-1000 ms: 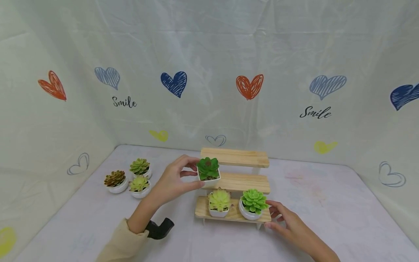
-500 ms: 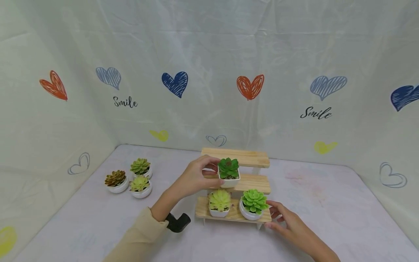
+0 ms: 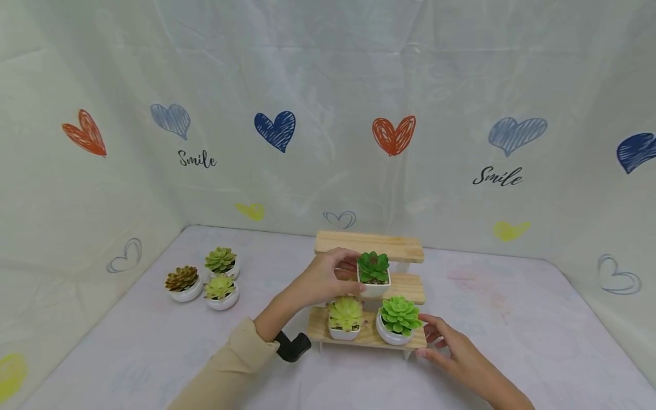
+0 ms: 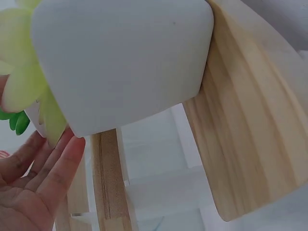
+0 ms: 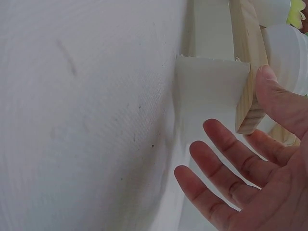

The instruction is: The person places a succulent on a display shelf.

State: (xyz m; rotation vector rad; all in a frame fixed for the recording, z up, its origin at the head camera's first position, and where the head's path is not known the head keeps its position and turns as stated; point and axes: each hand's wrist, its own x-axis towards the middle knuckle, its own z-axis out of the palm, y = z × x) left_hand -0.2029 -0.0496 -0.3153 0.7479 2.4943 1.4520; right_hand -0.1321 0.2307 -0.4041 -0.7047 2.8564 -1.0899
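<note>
Head view: left hand (image 3: 325, 278) held dark-green plant (image 3: 373, 269) at middle shelf (image 3: 408, 288) of stand (image 3: 381, 246); right hand (image 3: 453, 348), loosely spread, touched stand's right end.

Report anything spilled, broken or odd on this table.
Nothing looks spilled or broken. One oddity: a faint pink smudge on the white cloth, right of the shelf, blurry unlike the crisp hearts behind; stain or print, I can't tell.
</note>
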